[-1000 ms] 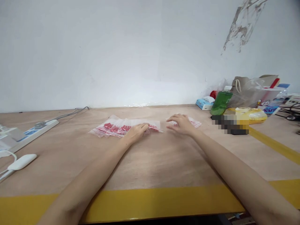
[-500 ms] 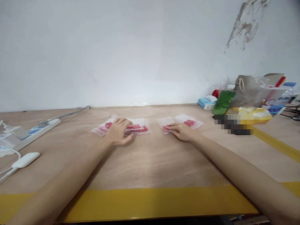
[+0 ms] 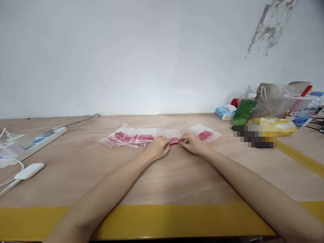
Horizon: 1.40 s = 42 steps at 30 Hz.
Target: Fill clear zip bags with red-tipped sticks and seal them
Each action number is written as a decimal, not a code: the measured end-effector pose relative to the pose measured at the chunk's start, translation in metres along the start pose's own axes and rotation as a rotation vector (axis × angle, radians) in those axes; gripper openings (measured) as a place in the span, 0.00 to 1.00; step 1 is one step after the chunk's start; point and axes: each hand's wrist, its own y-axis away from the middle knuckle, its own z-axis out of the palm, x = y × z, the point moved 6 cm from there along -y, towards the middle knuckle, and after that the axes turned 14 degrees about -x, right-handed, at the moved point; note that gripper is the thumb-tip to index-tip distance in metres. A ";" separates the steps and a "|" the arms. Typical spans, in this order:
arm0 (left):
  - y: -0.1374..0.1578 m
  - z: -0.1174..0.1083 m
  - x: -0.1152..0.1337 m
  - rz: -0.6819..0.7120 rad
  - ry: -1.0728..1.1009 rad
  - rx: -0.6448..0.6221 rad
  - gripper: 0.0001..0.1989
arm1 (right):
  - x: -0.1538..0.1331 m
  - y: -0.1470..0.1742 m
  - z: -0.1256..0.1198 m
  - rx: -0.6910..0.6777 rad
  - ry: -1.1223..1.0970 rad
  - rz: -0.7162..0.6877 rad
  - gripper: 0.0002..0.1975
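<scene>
A clear zip bag (image 3: 171,133) with small red pieces in it lies between my two hands. My left hand (image 3: 159,147) has its fingers closed on the bag's lower left side. Opposite it, my right hand (image 3: 192,143) pinches the lower right corner. Several more zip bags (image 3: 124,135) of red pieces overlap in a row to the left, partly behind my left hand. Just beyond my right hand rests another group of bags (image 3: 204,132), also holding red pieces. What the red pieces are is too small to tell.
At the left are a white power strip (image 3: 54,134) and a white cabled device (image 3: 29,171). On the right stand a green bottle (image 3: 244,109), a blue tissue pack (image 3: 224,113), a yellow packet (image 3: 283,126) and a plastic bag (image 3: 269,98). Yellow tape (image 3: 162,219) runs along the table's front edge.
My left hand has moved right from the left bags to the middle bag and closed on it. This bag has shifted slightly left with my right hand, uncovering the right group.
</scene>
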 end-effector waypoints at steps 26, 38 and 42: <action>0.007 0.006 -0.007 -0.037 0.066 0.113 0.06 | -0.034 0.002 -0.003 0.116 0.278 0.115 0.08; 0.008 0.004 -0.004 -0.024 0.042 0.097 0.05 | -0.032 -0.002 0.007 0.172 0.252 0.096 0.13; 0.008 0.006 -0.002 0.007 0.037 0.113 0.06 | -0.036 -0.006 0.011 0.169 0.375 0.090 0.11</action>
